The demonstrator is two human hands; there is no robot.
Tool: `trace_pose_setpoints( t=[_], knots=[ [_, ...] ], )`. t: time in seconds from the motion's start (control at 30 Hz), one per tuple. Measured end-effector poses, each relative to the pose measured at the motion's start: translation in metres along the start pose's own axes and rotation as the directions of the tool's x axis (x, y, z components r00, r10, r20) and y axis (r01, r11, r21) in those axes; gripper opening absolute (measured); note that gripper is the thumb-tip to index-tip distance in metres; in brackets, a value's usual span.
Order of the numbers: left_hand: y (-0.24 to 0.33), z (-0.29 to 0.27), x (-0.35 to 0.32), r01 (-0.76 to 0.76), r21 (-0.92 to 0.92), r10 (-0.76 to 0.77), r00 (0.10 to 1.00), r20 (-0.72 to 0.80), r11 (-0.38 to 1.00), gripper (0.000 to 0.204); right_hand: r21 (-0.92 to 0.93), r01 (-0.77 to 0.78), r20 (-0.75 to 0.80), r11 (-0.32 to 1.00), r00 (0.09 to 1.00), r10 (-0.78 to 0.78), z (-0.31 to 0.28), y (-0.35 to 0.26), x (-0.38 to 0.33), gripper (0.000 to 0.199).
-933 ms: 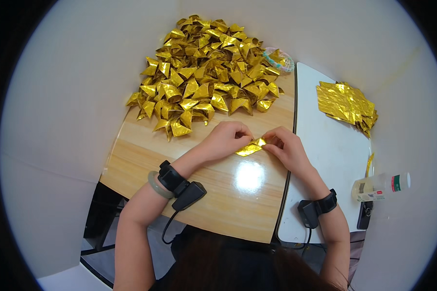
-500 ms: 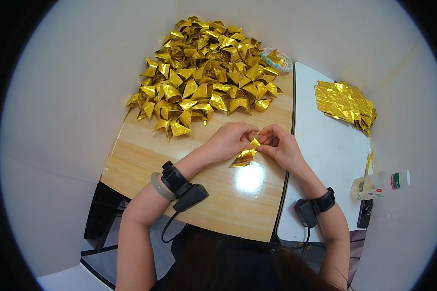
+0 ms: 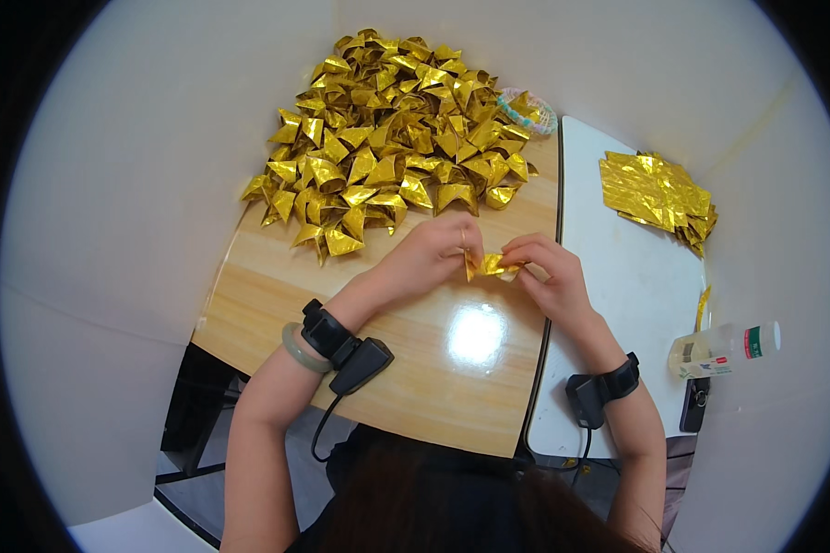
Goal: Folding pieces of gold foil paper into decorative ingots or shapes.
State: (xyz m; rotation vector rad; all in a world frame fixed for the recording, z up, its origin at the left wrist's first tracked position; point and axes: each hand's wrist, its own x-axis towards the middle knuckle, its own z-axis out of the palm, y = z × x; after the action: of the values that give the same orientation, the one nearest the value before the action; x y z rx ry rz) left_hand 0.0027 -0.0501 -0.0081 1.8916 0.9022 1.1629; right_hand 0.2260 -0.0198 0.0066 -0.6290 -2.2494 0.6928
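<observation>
Between my hands is a small folded piece of gold foil paper [image 3: 494,265], held above the wooden table [image 3: 387,323]. My left hand [image 3: 443,247] pinches its left end, and a ring shows on one finger. The right end is gripped by the fingertips of my right hand [image 3: 551,274]. Part of the paper is hidden behind the fingers. Just beyond my hands lies a large heap of folded gold paper ingots [image 3: 378,138].
On the white table [image 3: 618,295] to the right lie a stack of flat gold foil sheets [image 3: 655,195] and a clear bottle [image 3: 724,350] on its side. A pastel woven ring-shaped basket [image 3: 527,112] sits by the heap. Pale walls enclose both tables.
The gold paper has turned from slanting down toward me to lying level between my hands. My hands have drawn slightly apart, the left one shifting up and left.
</observation>
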Motion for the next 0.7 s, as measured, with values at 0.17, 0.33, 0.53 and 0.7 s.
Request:
trace_pose_setpoints(
  t=[0.17, 0.33, 0.53, 0.7],
  knots=[
    [0.007, 0.0, -0.006, -0.166, 0.491, 0.094, 0.981, 0.169, 0.855, 0.01, -0.097, -0.058, 0.142, 0.994, 0.987, 0.071, -0.001, 0.01, -0.005, 0.016],
    [0.01, 0.005, -0.009, -0.034, 0.512, -0.014, 0.996, 0.09, 0.858, 0.008, 0.006, -0.252, 0.159, 0.968, 0.956, 0.247, -0.001, 0.005, -0.003, 0.008],
    [-0.002, 0.007, -0.009, 0.093, 0.424, -0.111, 0.994, 0.019, 0.901, 0.017, 0.095, -0.539, 0.121, 0.837, 0.841, 0.527, 0.009, 0.002, -0.001, 0.019],
    [0.004, 0.011, -0.009, 0.106, 0.46, -0.112, 0.994, -0.013, 0.882, 0.019, 0.094, -0.358, -0.064, 0.929, 0.929, 0.364, 0.021, -0.008, 0.0, 0.024]
  ],
)
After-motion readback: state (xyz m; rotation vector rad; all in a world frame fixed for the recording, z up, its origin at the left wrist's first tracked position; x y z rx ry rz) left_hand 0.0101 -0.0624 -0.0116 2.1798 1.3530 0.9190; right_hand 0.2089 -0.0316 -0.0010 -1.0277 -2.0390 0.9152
